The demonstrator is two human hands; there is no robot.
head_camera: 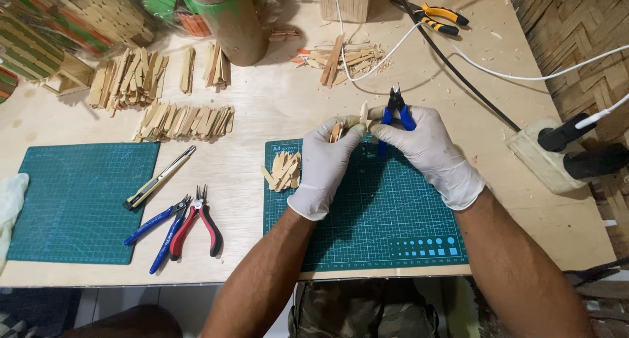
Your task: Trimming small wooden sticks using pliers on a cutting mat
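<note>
Head view: left gloved hand (pixel 325 156) pinched the pale wooden stick piece (pixel 362 113), lying left-to-right above the green cutting mat (pixel 380 213); right gloved hand (pixel 429 151) gripped blue-handled flush cutters (pixel 396 107) just right of it.

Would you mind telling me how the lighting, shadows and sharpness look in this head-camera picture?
Head view: even, soft light on the plywood table; only faint shadows beside the pliers and utility knife. The white-gloved left hand and right hand look bright but keep detail. The blue-handled cutters are sharp; straight edges bow slightly near the corners.
</note>
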